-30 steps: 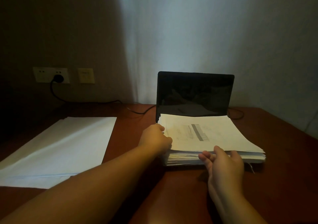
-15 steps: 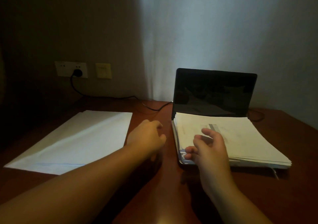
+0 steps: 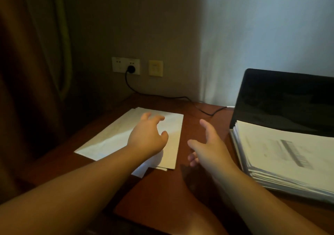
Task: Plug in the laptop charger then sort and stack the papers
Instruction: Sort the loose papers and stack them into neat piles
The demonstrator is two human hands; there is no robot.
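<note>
on dim brown desk, papers, both hands empty, fingers loosely spread: left hand, right hand

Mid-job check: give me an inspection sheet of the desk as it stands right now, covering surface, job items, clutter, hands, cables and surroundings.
Surface: dark wooden desk, dimly lit.
Job's things: thick paper stack lying on the open laptop, whose screen is dark; thin white sheets lying flat on the desk to the left; plug seated in the wall socket.
Clutter: nothing seen.
Hands: left hand over the thin sheets, fingers spread, holding nothing; right hand over bare desk between the two piles, fingers spread, holding nothing.
Cables: black cable runs from the plug along the desk toward the laptop.
Surroundings: curtain at left, yellowish wall plate beside the socket, pale wall behind.
</note>
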